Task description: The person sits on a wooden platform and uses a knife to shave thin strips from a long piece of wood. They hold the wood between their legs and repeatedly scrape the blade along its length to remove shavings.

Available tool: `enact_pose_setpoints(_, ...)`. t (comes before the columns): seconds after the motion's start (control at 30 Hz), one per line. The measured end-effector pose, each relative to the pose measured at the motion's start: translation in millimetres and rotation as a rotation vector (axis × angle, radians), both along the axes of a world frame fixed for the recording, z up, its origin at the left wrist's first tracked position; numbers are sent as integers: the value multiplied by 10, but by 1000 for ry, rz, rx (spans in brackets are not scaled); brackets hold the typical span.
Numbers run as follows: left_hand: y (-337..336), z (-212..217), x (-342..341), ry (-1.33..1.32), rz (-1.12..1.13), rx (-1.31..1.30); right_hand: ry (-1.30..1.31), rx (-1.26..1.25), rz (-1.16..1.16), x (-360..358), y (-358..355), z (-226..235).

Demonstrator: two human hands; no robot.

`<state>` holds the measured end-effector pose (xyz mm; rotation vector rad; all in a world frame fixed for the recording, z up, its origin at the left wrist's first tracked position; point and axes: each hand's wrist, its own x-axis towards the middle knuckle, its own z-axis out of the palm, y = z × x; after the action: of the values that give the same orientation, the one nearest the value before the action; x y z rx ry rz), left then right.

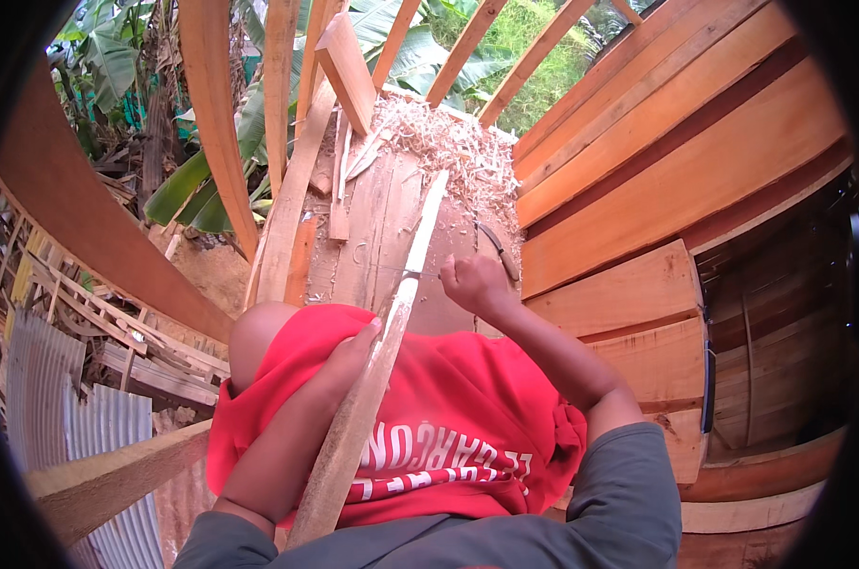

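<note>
A long wooden strip (361, 424) runs from my chest out over the floorboards, its far part pale and freshly shaved. My left hand (352, 349) is wrapped round its left side above my lap. Closed in a fist, my right hand (474, 283) grips a knife, its handle hidden by the fingers. The thin knife blade (413, 273) lies crosswise against the pale part of the strip. Just beyond my right hand, a second knife (505, 258) with a dark curved blade and brown handle lies on the floor.
Curled wood shavings (448, 137) are heaped at the far end of the floorboards (377, 223). A plank wall (657, 171) rises on the right. Upright slats (216, 114) stand left and ahead. A red cloth (448, 379) covers my lap. Corrugated sheets (107, 431) lie at lower left.
</note>
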<state>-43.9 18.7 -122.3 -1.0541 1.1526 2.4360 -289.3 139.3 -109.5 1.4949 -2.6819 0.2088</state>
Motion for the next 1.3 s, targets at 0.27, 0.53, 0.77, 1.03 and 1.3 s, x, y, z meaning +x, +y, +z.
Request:
enact_pose_setpoints(0.27,-18,-39,55,57,-8,-39,32,-2,41,49,-24,-19)
enact_pose_setpoints(0.53,4,10,56,65,-25,-60,58,-116,57,136,-35,-37)
enact_pose_setpoints(0.77,-23,-18,73,40,9,-27,126,-82,12,27,-72,-44)
enact_pose_setpoints(1.03,-52,-7,81,68,20,-23,113,-170,17,99,-150,-43)
enact_pose_setpoints(1.3,-49,-37,91,104,35,-22,125,-129,51,35,-192,-39)
